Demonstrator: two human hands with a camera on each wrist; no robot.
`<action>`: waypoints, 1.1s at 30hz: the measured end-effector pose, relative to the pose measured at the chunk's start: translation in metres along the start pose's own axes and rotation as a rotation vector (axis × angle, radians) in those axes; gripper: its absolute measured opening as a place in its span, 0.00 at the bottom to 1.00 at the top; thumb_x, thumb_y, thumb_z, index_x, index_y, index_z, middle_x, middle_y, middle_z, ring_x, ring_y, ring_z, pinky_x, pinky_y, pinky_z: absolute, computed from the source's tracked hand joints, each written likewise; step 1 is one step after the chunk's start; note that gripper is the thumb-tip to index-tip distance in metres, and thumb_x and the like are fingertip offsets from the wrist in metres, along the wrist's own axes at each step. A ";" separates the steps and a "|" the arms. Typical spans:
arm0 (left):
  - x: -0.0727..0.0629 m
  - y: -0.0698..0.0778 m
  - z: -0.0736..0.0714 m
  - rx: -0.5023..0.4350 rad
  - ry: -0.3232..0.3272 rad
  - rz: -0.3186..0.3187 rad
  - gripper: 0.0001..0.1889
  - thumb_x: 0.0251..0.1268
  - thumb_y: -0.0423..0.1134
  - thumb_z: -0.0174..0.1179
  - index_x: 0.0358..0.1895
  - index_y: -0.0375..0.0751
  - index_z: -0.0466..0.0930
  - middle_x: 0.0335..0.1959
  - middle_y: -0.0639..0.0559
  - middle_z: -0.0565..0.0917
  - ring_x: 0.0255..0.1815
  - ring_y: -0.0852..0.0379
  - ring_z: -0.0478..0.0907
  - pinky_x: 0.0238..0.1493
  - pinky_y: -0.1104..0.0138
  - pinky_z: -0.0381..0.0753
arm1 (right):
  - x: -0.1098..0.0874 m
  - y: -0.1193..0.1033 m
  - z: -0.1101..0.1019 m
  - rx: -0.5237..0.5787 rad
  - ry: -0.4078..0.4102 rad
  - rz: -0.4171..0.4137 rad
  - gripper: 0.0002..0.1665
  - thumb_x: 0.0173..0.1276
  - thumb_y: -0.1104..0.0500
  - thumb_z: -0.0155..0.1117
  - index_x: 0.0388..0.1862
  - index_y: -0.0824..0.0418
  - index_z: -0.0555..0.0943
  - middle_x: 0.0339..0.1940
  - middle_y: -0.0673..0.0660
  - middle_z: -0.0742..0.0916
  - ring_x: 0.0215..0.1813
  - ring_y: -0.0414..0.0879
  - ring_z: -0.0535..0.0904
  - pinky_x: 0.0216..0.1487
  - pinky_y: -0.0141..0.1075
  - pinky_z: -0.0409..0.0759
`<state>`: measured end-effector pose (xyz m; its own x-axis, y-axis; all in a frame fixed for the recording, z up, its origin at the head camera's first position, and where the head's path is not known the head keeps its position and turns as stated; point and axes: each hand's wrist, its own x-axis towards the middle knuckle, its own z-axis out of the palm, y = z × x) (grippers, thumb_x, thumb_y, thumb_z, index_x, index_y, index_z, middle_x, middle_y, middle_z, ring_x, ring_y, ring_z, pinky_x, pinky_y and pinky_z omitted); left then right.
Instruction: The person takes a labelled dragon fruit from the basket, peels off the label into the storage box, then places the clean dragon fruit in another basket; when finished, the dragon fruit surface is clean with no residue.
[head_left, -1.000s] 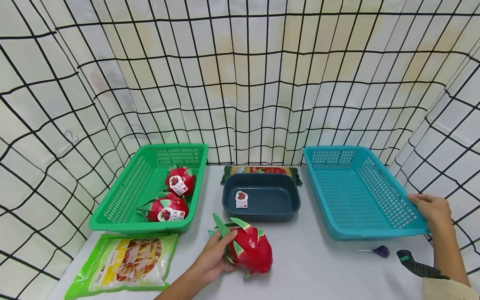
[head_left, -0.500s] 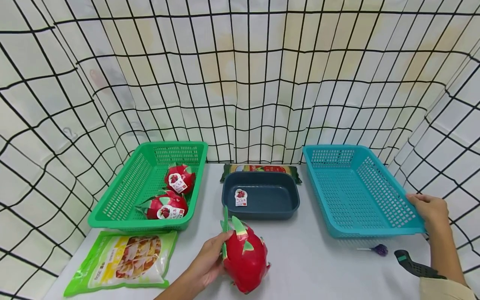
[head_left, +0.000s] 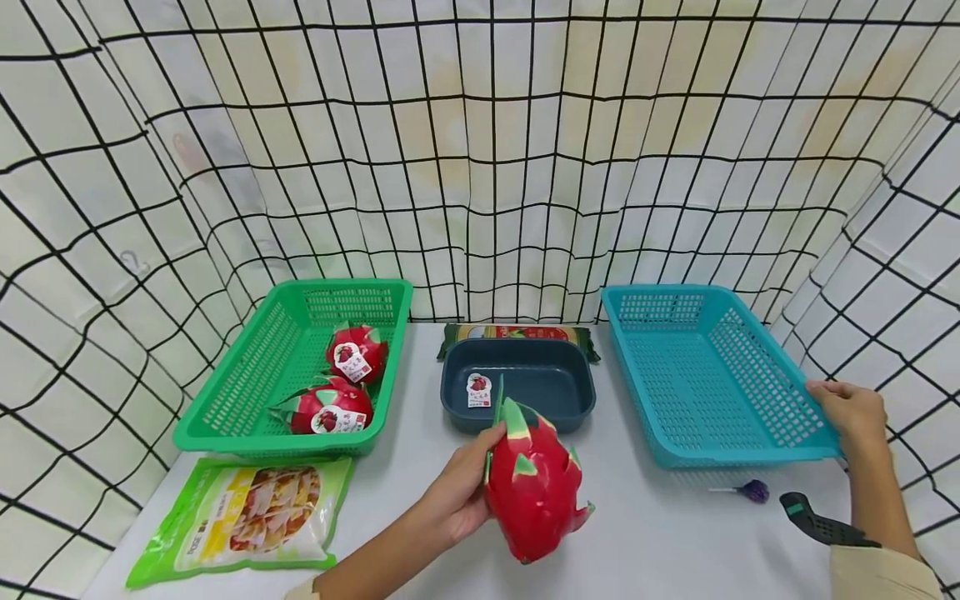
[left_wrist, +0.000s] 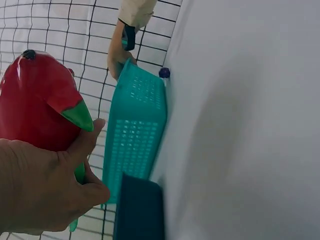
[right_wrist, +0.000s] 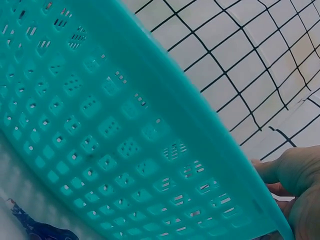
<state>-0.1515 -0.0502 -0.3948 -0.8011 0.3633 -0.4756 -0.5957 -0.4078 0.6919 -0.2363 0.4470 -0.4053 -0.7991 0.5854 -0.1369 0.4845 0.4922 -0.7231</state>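
Observation:
My left hand (head_left: 468, 487) grips a red dragon fruit (head_left: 534, 492) with green leafy tips, held above the table in front of the dark blue tray (head_left: 555, 383). In the left wrist view the thumb and fingers wrap the fruit's leafy end. My right hand (head_left: 851, 412) holds the right rim of the blue plastic basket (head_left: 675, 379); in the right wrist view its fingers curl over that rim, partly hidden behind it. Two more dragon fruits, the nearer one (head_left: 318, 408) and the farther one (head_left: 357, 350), lie in the green basket (head_left: 225, 392), both with white stickers.
A green-and-yellow food bag (head_left: 247, 517) lies before the green basket. Behind the tray is a long dark green packet (head_left: 517, 332). A purple lollipop (head_left: 752, 491) lies in front of the blue basket. Black netting over white cloth (head_left: 510, 192) rises at the back and sides.
My left hand has carried the dragon fruit to the right and turned it, so its blunt end faces down. The right hand has stayed on the blue basket's rim.

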 end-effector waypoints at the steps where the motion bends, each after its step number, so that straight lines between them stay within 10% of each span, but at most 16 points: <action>1: 0.004 0.001 0.006 -0.002 -0.016 0.007 0.40 0.58 0.58 0.65 0.70 0.45 0.60 0.65 0.45 0.71 0.64 0.47 0.72 0.57 0.58 0.81 | 0.000 0.000 0.000 0.005 0.004 -0.001 0.33 0.76 0.46 0.49 0.64 0.73 0.69 0.34 0.56 0.81 0.27 0.39 0.72 0.24 0.34 0.74; 14: 0.063 0.007 0.062 -0.110 -0.144 0.011 0.45 0.50 0.66 0.67 0.68 0.51 0.60 0.66 0.48 0.70 0.68 0.48 0.67 0.55 0.64 0.82 | -0.003 -0.001 0.009 0.069 -0.005 -0.008 0.33 0.76 0.45 0.49 0.64 0.72 0.70 0.29 0.51 0.80 0.25 0.37 0.74 0.22 0.32 0.77; 20: 0.082 0.007 0.088 -0.091 -0.315 -0.010 0.40 0.57 0.60 0.66 0.69 0.51 0.61 0.66 0.49 0.70 0.68 0.48 0.66 0.51 0.66 0.82 | -0.003 -0.001 0.005 0.039 0.031 -0.009 0.33 0.77 0.47 0.47 0.65 0.73 0.69 0.35 0.59 0.81 0.25 0.38 0.74 0.22 0.32 0.76; 33: 0.127 0.011 0.140 0.186 -0.358 0.132 0.26 0.67 0.42 0.60 0.65 0.55 0.61 0.60 0.53 0.74 0.63 0.51 0.69 0.63 0.55 0.76 | -0.004 -0.001 0.005 0.028 0.049 -0.007 0.35 0.76 0.46 0.48 0.65 0.74 0.68 0.40 0.67 0.81 0.28 0.41 0.73 0.21 0.32 0.74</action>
<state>-0.2518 0.1090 -0.3720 -0.7797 0.5997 -0.1800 -0.4426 -0.3245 0.8359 -0.2352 0.4406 -0.4077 -0.7836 0.6134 -0.0987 0.4684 0.4788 -0.7425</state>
